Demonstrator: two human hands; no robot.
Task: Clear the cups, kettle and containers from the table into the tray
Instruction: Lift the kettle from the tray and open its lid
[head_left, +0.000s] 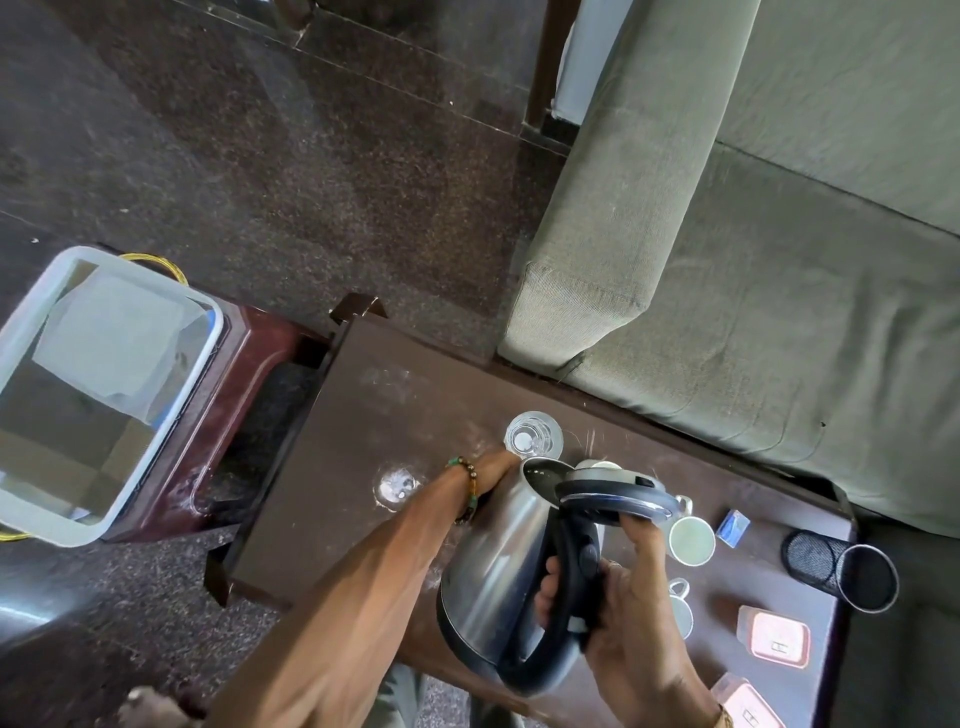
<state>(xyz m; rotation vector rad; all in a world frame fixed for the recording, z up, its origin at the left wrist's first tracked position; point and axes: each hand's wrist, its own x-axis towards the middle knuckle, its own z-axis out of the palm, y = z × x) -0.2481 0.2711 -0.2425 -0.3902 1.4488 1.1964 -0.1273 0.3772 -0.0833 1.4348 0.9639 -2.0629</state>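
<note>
A steel kettle (493, 561) with a black handle and an open black lid hangs tilted over the dark table (332, 447). My right hand (623, 608) is closed around its handle, one finger up against the lid. My left hand (498, 467) reaches past the kettle's spout side, mostly hidden behind it; what it touches I cannot tell. Two clear glasses stand on the table, one (534, 436) just beyond my left hand, the other (397, 486) to its left. White cups (691, 540) (681, 608) and pink-lidded containers (779, 636) (748, 709) sit at the right. The clear plastic tray (31, 332) rests at far left.
The tray sits on a dark red stool (244, 364) left of the table. A black mesh holder (836, 569) lies on its side and a small blue box (733, 527) lies beside the cups. A grey-green sofa (753, 291) borders the table's far side.
</note>
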